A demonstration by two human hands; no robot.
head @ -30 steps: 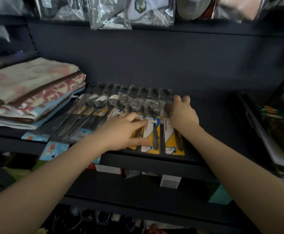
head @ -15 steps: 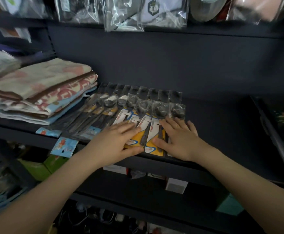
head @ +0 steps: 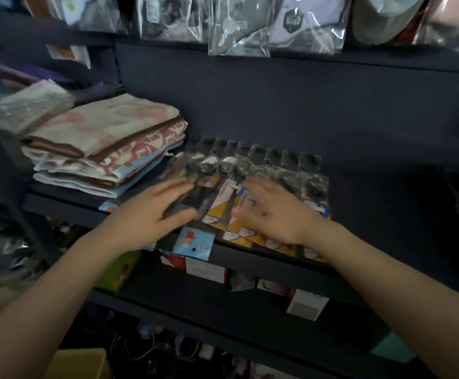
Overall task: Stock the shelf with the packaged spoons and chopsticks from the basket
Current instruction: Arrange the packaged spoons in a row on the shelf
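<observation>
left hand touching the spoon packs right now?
Cannot tell. In the head view the left hand is spread open over the spoon packs, but motion blur hides whether the fingers press on them.

Bare shelf (head: 386, 214) right of spoon packs (head: 250, 187), folded towels (head: 105, 149) blocking left

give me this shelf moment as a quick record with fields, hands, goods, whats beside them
left hand: left hand flat, fingers straight, on the dark packs at the left of the row
right hand: right hand fingers spread over the yellow-card packs
goods: packaged spoons in an overlapping row on the shelf
overhang: blue card past the shelf's front edge
left of row: folded towels, stacked
above: bagged goods hanging
basket: not in view
</observation>
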